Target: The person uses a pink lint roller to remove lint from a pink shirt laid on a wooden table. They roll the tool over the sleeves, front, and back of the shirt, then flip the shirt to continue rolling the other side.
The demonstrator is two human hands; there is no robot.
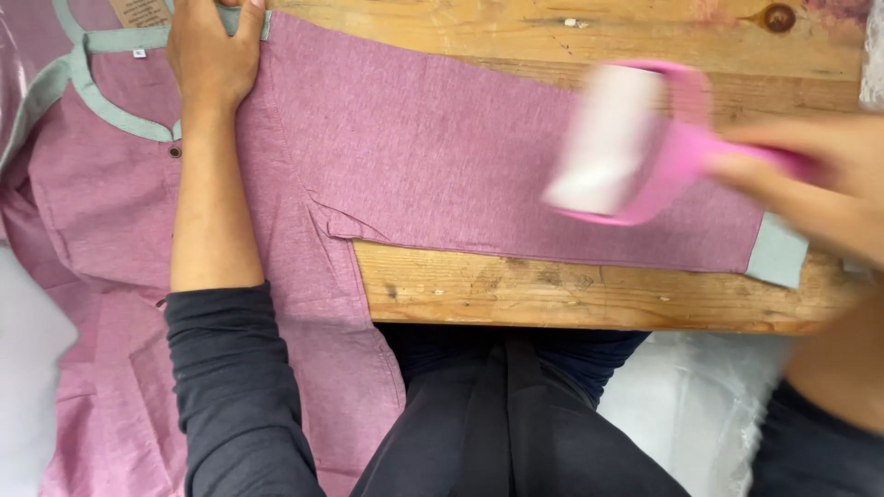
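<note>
Surface: a worn wooden surface (589, 294) is seen, with the pink shirt (414, 156) spread flat on it.
Sleeve: it is laid out straight, so that its cloth is exposed.
Left hand (212, 55): pressed flat and unclenched on the shirt's shoulder, probably to keep it from sliding.
Right hand (829, 179): clenched around the handle of a pink lint roller (626, 143), blurred, above the sleeve near its grey cuff (778, 250).

A wooden counter (589, 294) runs across the view. Its top is worn, with dark marks and scratches, and a round brown knot (779, 17) sits near the far right corner. A brown paper tag (140, 11) lies at the top left edge. White, soft-looking stuff (28, 368) shows low down on the left and right (686, 405).
</note>
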